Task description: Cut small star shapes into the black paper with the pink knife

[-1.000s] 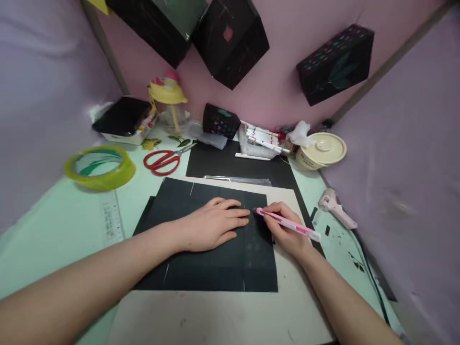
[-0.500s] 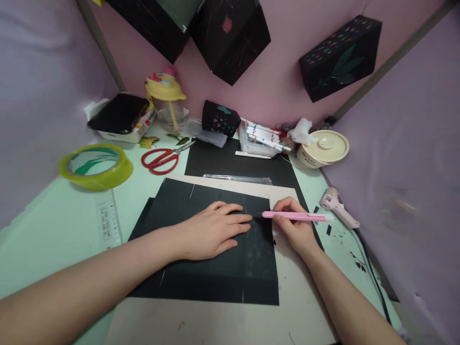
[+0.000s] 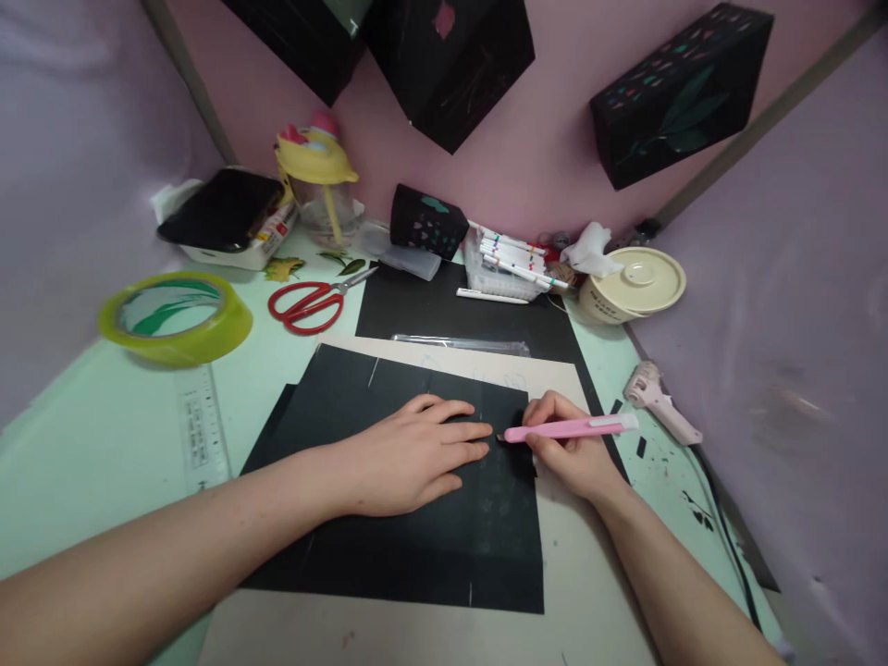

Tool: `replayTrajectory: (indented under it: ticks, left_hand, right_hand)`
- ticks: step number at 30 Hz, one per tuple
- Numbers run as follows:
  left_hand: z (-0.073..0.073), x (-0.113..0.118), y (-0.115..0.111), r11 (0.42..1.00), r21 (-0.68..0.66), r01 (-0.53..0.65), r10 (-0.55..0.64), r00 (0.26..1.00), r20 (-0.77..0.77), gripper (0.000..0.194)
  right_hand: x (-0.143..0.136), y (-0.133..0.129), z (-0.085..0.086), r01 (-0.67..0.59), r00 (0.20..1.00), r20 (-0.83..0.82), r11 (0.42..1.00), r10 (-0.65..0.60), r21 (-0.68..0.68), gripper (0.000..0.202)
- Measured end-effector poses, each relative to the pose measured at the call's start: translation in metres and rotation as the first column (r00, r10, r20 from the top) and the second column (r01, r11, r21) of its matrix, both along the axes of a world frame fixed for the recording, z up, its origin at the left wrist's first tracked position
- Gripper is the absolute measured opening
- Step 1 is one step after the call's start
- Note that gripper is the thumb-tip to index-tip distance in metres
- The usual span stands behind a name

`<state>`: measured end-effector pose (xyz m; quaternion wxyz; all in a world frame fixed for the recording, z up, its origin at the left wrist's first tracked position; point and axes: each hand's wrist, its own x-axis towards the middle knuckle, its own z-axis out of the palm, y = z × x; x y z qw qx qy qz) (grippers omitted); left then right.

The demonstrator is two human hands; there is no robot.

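Note:
Black card (image 3: 388,564) with short white pencil-like marks near its edges lies on a pale board (image 3: 575,573). My left hand (image 3: 416,453) rests flat on the card, fingers stretched to the right. Between the fingers and thumb of my right hand (image 3: 569,453) is a pink craft knife (image 3: 569,428), its blade end pointing left. The short blade is at the card, just right of my left fingertips; whether it touches the surface I cannot tell.
Left are a yellow-green tape roll (image 3: 177,319), a clear ruler (image 3: 201,430) and red-handled scissors (image 3: 309,305). Behind stand a bottle (image 3: 319,185) and white markers (image 3: 517,259). Right are a lidded bowl (image 3: 635,282) and a glue gun (image 3: 659,402). Black boxes (image 3: 684,97) hang above.
The craft knife in my right hand has moved slightly down and now tilts, its rear end higher. My left hand stays flat on the card. The view has shifted a little.

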<state>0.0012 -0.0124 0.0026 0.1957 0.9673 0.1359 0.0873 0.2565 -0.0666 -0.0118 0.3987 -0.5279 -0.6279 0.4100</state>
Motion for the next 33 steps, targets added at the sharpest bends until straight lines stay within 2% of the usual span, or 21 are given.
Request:
replayTrajectory:
  ticks: [12, 33]
  left_hand:
    - [0.0003, 0.0009, 0.0005, 1.000, -0.004, -0.003, 0.003, 1.000, 0.002, 0.039]
    - [0.0015, 0.0009, 0.0003, 1.000, -0.003, 0.002, -0.002, 1.000, -0.022, 0.039]
  right_hand:
    - [-0.0040, -0.0009, 0.0050, 0.001, 0.999, 0.033, 0.999, 0.000, -0.033, 0.015]
    - [-0.0070, 0.0008, 0.0026, 0.097, 0.993, 0.073, 0.995, -0.096, -0.009, 0.016]
